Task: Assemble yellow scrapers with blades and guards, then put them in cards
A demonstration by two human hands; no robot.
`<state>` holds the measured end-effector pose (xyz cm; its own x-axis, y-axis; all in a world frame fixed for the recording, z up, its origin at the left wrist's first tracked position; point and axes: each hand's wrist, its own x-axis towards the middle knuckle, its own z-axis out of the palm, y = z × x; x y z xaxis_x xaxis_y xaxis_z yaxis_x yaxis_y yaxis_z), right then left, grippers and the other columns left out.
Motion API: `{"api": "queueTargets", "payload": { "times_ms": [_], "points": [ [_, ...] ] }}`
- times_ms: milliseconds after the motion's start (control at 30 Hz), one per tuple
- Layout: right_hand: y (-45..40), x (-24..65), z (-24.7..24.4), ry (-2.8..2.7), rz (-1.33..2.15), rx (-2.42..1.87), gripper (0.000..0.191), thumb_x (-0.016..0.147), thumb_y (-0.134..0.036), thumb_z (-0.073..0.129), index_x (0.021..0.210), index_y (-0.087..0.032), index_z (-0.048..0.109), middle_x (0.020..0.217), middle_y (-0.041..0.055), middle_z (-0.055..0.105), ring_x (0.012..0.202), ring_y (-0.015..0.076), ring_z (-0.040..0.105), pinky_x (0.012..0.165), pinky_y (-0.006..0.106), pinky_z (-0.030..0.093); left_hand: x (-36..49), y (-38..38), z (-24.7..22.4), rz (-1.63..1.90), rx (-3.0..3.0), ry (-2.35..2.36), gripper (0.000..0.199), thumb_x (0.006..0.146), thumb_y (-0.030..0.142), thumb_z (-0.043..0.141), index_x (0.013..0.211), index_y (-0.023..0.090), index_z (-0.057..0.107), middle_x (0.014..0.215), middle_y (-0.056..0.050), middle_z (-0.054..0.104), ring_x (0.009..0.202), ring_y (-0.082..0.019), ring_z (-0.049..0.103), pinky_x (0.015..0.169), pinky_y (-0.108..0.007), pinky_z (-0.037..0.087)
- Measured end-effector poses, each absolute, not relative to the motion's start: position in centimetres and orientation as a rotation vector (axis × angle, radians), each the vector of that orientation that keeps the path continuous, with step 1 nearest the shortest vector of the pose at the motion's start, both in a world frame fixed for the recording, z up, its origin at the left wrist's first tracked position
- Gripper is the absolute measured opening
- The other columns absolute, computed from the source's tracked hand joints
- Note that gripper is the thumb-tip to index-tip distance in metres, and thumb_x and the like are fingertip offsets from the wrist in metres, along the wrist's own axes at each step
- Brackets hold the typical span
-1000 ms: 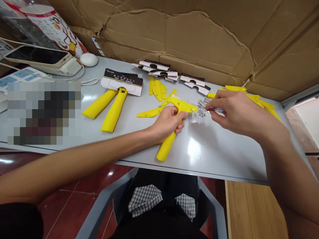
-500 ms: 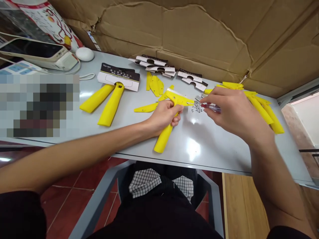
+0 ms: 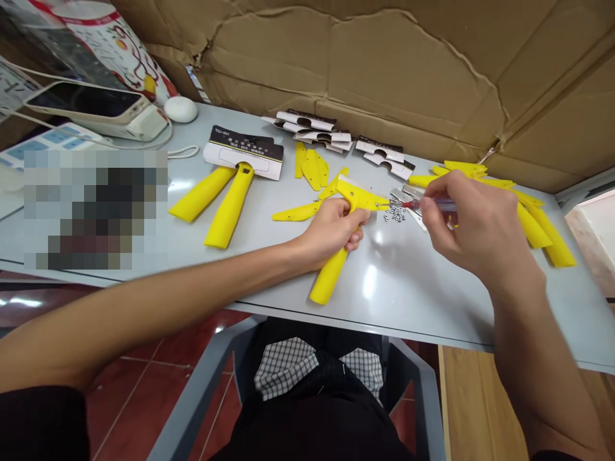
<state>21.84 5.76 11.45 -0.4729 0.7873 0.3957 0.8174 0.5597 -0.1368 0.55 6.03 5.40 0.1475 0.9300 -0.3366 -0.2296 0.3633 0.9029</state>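
My left hand [image 3: 336, 234] is closed round the neck of a yellow T-shaped scraper [image 3: 329, 278], whose handle slants down toward the table's front edge. In my right hand [image 3: 473, 221], a screwdriver [image 3: 414, 205] with a clear and red handle is pinched between the fingers. Its shaft points left, with the tip at a screw near the right end of the scraper's head. Just behind the shaft lies a pile of small screws or nuts [image 3: 395, 212], next to flat metal strips [image 3: 414, 192]. Loose yellow plates [image 3: 293, 212] rest behind my left hand.
Two yellow scrapers [image 3: 229, 208] with a black-and-white card sleeve [image 3: 244, 152] lie to the left. More card sleeves [image 3: 312, 128] line the back beside cardboard [image 3: 384, 70]. Yellow parts [image 3: 548, 224] are heaped at right. A phone [image 3: 86, 101] and power strip [image 3: 48, 144] occupy the far left.
The view has shifted, so everything sits further right. My right fingers have drawn back along the screwdriver handle, exposing more of it. The left hand keeps its grip on the scraper.
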Motion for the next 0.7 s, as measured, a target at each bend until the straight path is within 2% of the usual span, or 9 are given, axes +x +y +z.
{"api": "queueTargets", "payload": {
  "times_ms": [67,200,333,467,567,700],
  "points": [
    [5.7,22.3,11.1,-2.381,-0.115,-1.335,0.016,0.106,-0.03,0.055,0.108,-0.028,0.071,0.089,0.0094,0.077,0.078,0.0314,0.075,0.069,0.048,0.055,0.5,6.0,5.3,0.976,0.831,1.089,0.038,0.1,0.002,0.058,0.067,0.019,0.052,0.049,0.007,0.043,0.037,-0.002,0.038,0.039,-0.019,0.028],
    [6.0,23.1,10.4,-2.323,-0.14,-1.235,0.011,0.104,-0.033,0.061,0.097,-0.03,0.07,0.085,0.0046,0.077,0.074,0.0281,0.075,0.068,0.045,0.055,0.4,5.9,5.2,0.963,0.851,1.085,0.038,0.101,0.002,0.057,0.067,0.019,0.052,0.049,0.007,0.043,0.038,-0.003,0.038,0.039,-0.019,0.028],
    [6.0,23.2,10.0,-2.298,-0.035,-1.088,0.007,0.1,-0.028,0.069,0.095,-0.031,0.072,0.092,0.0021,0.079,0.079,0.0266,0.075,0.072,0.044,0.058,0.4,5.9,5.1,0.978,0.86,1.067,0.037,0.101,0.002,0.057,0.067,0.018,0.053,0.051,0.007,0.044,0.039,-0.002,0.039,0.039,-0.018,0.029],
    [5.9,22.9,10.1,-2.325,-0.04,-0.927,0.019,0.097,-0.014,0.064,0.092,-0.03,0.071,0.109,0.0047,0.076,0.095,0.026,0.075,0.081,0.044,0.06,0.5,5.9,5.2,0.962,0.861,1.079,0.037,0.101,0.002,0.058,0.067,0.018,0.053,0.052,0.007,0.044,0.037,-0.002,0.038,0.039,-0.019,0.028],
    [5.9,22.8,10.0,-2.323,-0.047,-0.841,0.018,0.095,-0.012,0.065,0.102,-0.028,0.071,0.117,0.0065,0.075,0.102,0.0255,0.075,0.082,0.042,0.06,0.5,5.9,5.2,0.971,0.86,1.078,0.037,0.101,0.002,0.058,0.067,0.017,0.054,0.052,0.007,0.044,0.039,-0.002,0.039,0.039,-0.019,0.028],
    [5.8,22.9,9.6,-2.319,-0.056,-0.947,0.026,0.1,-0.017,0.064,0.122,-0.03,0.063,0.114,0.0051,0.078,0.088,0.0244,0.078,0.077,0.042,0.061,0.4,5.9,5.1,0.97,0.854,1.081,0.037,0.101,0.002,0.058,0.068,0.018,0.054,0.052,0.007,0.043,0.039,-0.002,0.037,0.038,-0.019,0.027]
  ]
}}
